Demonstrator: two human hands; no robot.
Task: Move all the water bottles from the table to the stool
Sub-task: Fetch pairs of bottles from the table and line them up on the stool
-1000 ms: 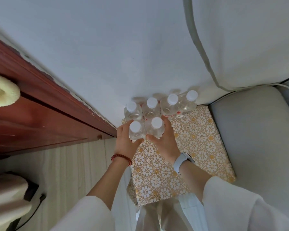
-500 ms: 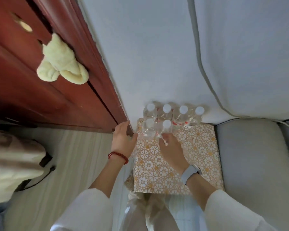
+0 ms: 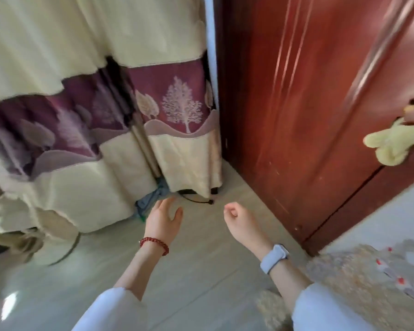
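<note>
From the head view, the red-brown door (image 3: 308, 103) stands tall on the far right side. All places here are told from that door.

Both hands are out over the pale floor (image 3: 189, 271), on the near side of the door's bottom edge. The left hand (image 3: 163, 223) is farther from the door. Its fingers are spread and loose, and it holds nothing. It has a red bead band (image 3: 154, 244) on the wrist. The right hand (image 3: 240, 223) is nearer the door. Its fingers are curled in loosely, and it holds nothing too. It has a pale watch (image 3: 274, 258) on the wrist. The two hands are apart, with bare floor between them.

There is open floor from the hands up to the door's bottom edge. Left of the door hangs a cream and purple curtain (image 3: 105, 103), down to the floor. A thin black cord (image 3: 196, 199) lies on the floor by the curtain's edge, just past the left hand. A yellow fluffy thing (image 3: 392, 144) hangs on the door.

Near the door's low corner, at the picture's right edge, is the stool (image 3: 344, 280) with its flower cloth. The bottles (image 3: 402, 266) stand on it, but they are very blurred. I can see only red marks and a pale cap, so I cannot count them. The table is out of view.
</note>
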